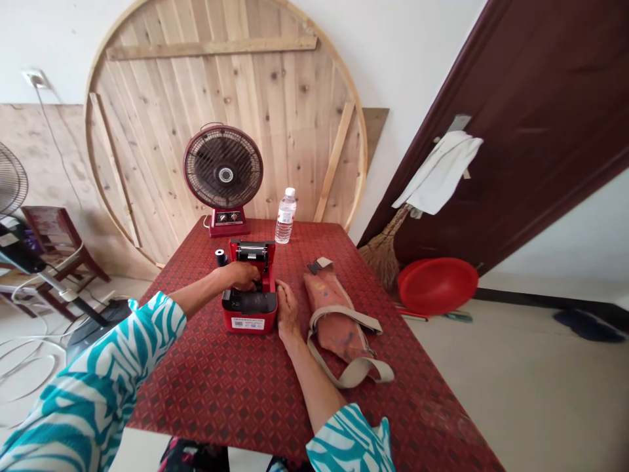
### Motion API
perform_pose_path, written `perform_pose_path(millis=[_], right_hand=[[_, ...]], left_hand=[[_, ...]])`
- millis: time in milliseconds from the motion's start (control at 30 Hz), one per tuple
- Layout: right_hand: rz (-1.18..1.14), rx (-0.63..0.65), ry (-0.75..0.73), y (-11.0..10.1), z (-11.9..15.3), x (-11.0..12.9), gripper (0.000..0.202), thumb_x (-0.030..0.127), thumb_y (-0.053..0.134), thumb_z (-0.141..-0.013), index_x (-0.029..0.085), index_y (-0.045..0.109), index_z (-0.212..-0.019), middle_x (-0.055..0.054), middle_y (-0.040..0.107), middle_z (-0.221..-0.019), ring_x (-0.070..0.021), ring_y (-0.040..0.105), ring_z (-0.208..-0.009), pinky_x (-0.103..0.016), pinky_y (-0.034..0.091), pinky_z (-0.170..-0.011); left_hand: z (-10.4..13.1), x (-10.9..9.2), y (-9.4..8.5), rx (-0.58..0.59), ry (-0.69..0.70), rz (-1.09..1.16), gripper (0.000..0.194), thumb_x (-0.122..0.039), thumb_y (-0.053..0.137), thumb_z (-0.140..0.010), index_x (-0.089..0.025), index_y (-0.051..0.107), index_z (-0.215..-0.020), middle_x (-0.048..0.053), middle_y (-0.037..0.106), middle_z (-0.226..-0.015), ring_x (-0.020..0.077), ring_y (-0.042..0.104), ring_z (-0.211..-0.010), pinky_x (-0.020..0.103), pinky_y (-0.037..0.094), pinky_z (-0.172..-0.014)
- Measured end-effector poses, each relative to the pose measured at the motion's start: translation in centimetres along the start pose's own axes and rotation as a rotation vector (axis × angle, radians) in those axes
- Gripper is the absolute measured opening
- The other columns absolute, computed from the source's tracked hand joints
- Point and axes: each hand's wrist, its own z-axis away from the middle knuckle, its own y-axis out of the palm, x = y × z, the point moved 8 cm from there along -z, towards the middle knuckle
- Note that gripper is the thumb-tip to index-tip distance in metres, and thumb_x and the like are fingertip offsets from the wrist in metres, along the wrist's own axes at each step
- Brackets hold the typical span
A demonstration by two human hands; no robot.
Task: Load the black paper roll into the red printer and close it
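A red and black label printer [250, 321] sits on the table with its lid raised, and a dark roll [253, 303] lies in its front bay. My left hand [243, 276] reaches into the printer from the left. Its fingers are curled down inside, and what they pinch is hidden. Against the printer's right side, my right hand [289, 311] steadies the body with its fingers along the wall. Just behind my left wrist stands a small black roll with a white core [221, 257].
The red patterned table [393, 406] carries a red fan [225, 172], a water bottle [285, 216] and, at right, an orange-pink bag with a beige strap [339, 314]. Beyond its right edge are a broom [383, 255] and red basin [437, 286]. Cables lie at floor left.
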Motion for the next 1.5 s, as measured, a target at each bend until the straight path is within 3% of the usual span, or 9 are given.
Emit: perform_pose_path(millis=[200, 333, 533, 700, 800, 900, 1100, 1333, 1500], right_hand=[[-0.02, 0.013, 0.0, 0.0, 0.0, 0.0, 0.034, 0.041, 0.046, -0.083, 0.021, 0.068, -0.101, -0.004, 0.071, -0.104, -0.0201, 0.061, -0.101, -0.032, 0.043, -0.09], [-0.016, 0.005, -0.008, 0.0, -0.1, 0.0, 0.035, 0.041, 0.047, -0.081, 0.021, 0.068, -0.1, -0.005, 0.07, -0.105, -0.0208, 0.06, -0.101, -0.033, 0.043, -0.091], [-0.009, -0.007, 0.004, 0.0, 0.0, 0.1, 0.035, 0.043, 0.047, -0.081, 0.021, 0.067, -0.1, -0.005, 0.07, -0.105, -0.0211, 0.06, -0.102, -0.034, 0.043, -0.092], [-0.01, -0.012, 0.006, 0.0, -0.1, -0.1, 0.035, 0.043, 0.048, -0.08, 0.021, 0.067, -0.098, -0.005, 0.071, -0.103, -0.021, 0.06, -0.101, -0.034, 0.043, -0.092], [-0.008, 0.003, 0.012, -0.1, -0.1, -0.4, 0.036, 0.044, 0.048, -0.08, 0.02, 0.067, -0.099, -0.006, 0.07, -0.106, -0.0216, 0.06, -0.103, -0.035, 0.043, -0.092], [-0.01, 0.031, 0.043, 0.0, -0.1, -0.7, 0.037, 0.044, 0.049, -0.08, 0.021, 0.066, -0.103, -0.006, 0.069, -0.109, -0.0223, 0.06, -0.104, -0.035, 0.043, -0.091], [0.031, 0.018, 0.05, -0.1, 0.0, -0.6, 0.037, 0.043, 0.05, -0.08, 0.021, 0.066, -0.104, -0.006, 0.069, -0.108, -0.0223, 0.06, -0.103, -0.035, 0.044, -0.09], [0.02, 0.017, 0.07, -0.2, 0.0, -0.6, 0.036, 0.043, 0.052, -0.078, 0.02, 0.067, -0.102, -0.006, 0.07, -0.107, -0.0229, 0.061, -0.103, -0.035, 0.045, -0.087], [0.016, 0.02, 0.081, -0.3, 0.1, -0.7, 0.036, 0.043, 0.051, -0.08, 0.021, 0.067, -0.103, -0.006, 0.07, -0.108, -0.0227, 0.061, -0.105, -0.034, 0.045, -0.087]], left_hand=[[0.6, 0.0, 0.3, 0.062, 0.002, -0.075, 0.026, -0.022, 0.064, -0.073, -0.021, 0.07, -0.098, 0.008, 0.072, -0.1, 0.0255, 0.065, -0.095, 0.03, 0.047, -0.079], [1.8, -0.3, -0.6, -0.082, -0.021, -0.165, 0.038, -0.023, 0.06, -0.079, -0.021, 0.062, -0.117, 0.009, 0.066, -0.118, 0.0262, 0.06, -0.11, 0.032, 0.047, -0.088], [3.5, -1.4, -1.7, -0.234, 0.003, -0.232, 0.033, -0.017, 0.059, -0.079, -0.019, 0.063, -0.112, 0.011, 0.067, -0.112, 0.0269, 0.062, -0.104, 0.036, 0.048, -0.089], [5.6, -1.4, -3.1, -0.432, 0.103, 0.026, 0.03, -0.019, 0.056, -0.083, -0.019, 0.061, -0.113, 0.009, 0.066, -0.109, 0.0236, 0.062, -0.104, 0.036, 0.047, -0.092], [7.9, 1.5, -4.3, -0.632, 0.123, 0.378, 0.031, -0.025, 0.057, -0.083, -0.019, 0.059, -0.113, 0.007, 0.066, -0.107, 0.0212, 0.062, -0.101, 0.035, 0.047, -0.091], [10.1, 7.4, -4.2, -0.781, 0.026, 0.771, 0.037, -0.034, 0.06, -0.081, -0.017, 0.057, -0.113, 0.007, 0.068, -0.099, 0.0202, 0.064, -0.091, 0.035, 0.05, -0.085], [10.6, 17.2, 0.0, -0.821, -0.147, 1.099, 0.051, -0.047, 0.073, -0.065, -0.015, 0.057, -0.101, 0.005, 0.068, -0.084, 0.0198, 0.065, -0.079, 0.034, 0.051, -0.074], [8.0, 19.7, 5.1, -0.759, -0.21, 1.104, 0.055, -0.054, 0.073, -0.058, -0.017, 0.057, -0.095, 0.005, 0.069, -0.084, 0.0222, 0.066, -0.08, 0.037, 0.052, -0.077], [8.1, 19.7, 5.2, -0.731, -0.257, 0.992, 0.063, -0.058, 0.071, -0.059, -0.015, 0.059, -0.103, 0.011, 0.07, -0.099, 0.0279, 0.065, -0.096, 0.041, 0.05, -0.088]])
